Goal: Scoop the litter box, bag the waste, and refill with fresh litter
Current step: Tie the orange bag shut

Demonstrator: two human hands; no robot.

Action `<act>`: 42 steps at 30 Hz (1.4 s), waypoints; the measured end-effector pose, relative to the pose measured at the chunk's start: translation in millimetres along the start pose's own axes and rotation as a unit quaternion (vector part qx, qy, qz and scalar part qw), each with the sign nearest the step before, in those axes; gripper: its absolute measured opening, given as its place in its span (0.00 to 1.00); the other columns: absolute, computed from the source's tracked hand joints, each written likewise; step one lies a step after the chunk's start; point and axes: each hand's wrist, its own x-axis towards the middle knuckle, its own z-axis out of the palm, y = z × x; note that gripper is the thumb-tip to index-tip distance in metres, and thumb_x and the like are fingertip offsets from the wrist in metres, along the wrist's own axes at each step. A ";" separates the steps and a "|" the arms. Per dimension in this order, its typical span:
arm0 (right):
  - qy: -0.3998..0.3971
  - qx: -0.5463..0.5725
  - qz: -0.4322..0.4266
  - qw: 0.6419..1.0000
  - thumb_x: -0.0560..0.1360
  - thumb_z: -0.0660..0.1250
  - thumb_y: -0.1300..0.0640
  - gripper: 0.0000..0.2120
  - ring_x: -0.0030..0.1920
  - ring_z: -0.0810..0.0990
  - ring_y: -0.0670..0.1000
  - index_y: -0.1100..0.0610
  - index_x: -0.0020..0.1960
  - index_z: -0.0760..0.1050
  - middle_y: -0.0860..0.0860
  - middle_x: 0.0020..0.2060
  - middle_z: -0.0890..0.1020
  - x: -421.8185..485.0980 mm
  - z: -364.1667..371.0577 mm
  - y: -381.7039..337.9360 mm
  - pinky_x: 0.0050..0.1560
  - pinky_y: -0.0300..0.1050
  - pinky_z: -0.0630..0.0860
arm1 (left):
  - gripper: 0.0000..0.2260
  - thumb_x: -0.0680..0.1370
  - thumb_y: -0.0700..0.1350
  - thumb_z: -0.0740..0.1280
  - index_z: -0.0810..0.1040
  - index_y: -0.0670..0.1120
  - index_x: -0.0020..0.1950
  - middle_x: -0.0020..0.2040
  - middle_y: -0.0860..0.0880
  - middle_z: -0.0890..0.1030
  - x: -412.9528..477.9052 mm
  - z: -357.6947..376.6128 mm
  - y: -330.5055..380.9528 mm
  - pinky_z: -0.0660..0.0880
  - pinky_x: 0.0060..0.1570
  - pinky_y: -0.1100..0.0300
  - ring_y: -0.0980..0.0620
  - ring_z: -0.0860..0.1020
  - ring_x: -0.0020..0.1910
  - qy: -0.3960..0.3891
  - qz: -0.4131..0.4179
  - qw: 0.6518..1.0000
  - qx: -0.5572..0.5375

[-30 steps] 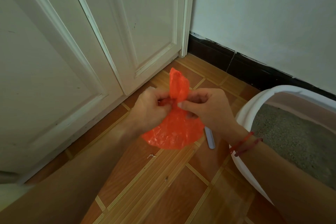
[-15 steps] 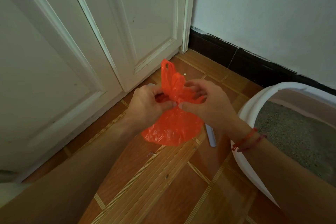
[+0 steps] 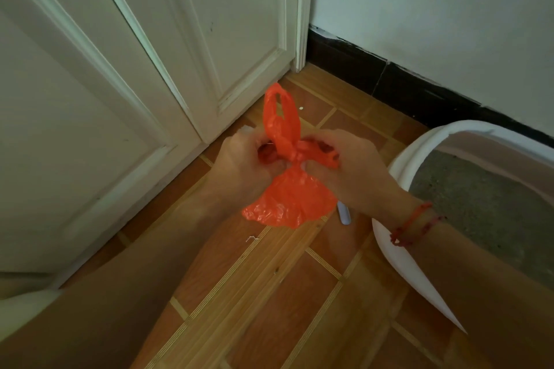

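**Bag handles crossed, knot half made**

On my feed both hands are curled on the orange waste bag. The left hand pinches the neck, and the right hand pinches one handle and draws it rightward. A second ago the top was a single twisted tuft. Now it has split into two handle loops crossing at the neck, one standing up and one pulled across. I judge this the first throw of the knot, not yet cinched.

The bag hangs above the tiled floor, just left of the white litter box with its grey litter. Bagging looks nearly finished, and the refill remains.
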 end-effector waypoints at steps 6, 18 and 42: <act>-0.005 -0.001 0.027 1.000 0.73 0.71 0.50 0.15 0.50 0.77 0.42 0.48 0.59 0.78 0.44 0.49 0.80 0.5 -43.9 -37.1 0.51 0.36 0.72 | 0.18 0.70 0.41 0.77 0.77 0.65 0.41 0.36 0.68 0.80 1.2 -40.0 54.7 0.74 0.40 0.74 0.66 0.80 0.41 -0.019 -0.051 0.998 -0.031; 0.001 -0.010 0.039 0.999 0.74 0.69 0.51 0.12 0.44 0.77 0.39 0.49 0.57 0.81 0.41 0.46 0.82 11.8 -268.1 -240.2 0.47 0.24 0.67 | 0.14 0.70 0.42 0.76 0.82 0.60 0.48 0.43 0.59 0.83 32.8 -211.8 284.6 0.72 0.43 0.75 0.63 0.80 0.44 -0.026 -0.025 0.999 -0.033; 0.078 -0.099 0.047 0.991 0.75 0.69 0.51 0.13 0.54 0.80 0.46 0.49 0.59 0.80 0.44 0.54 0.83 29.1 -620.8 -559.3 0.55 0.35 0.69 | 0.18 0.74 0.44 0.73 0.79 0.51 0.63 0.48 0.62 0.80 65.1 -472.7 648.7 0.68 0.46 0.80 0.73 0.76 0.45 0.050 0.054 0.997 -0.034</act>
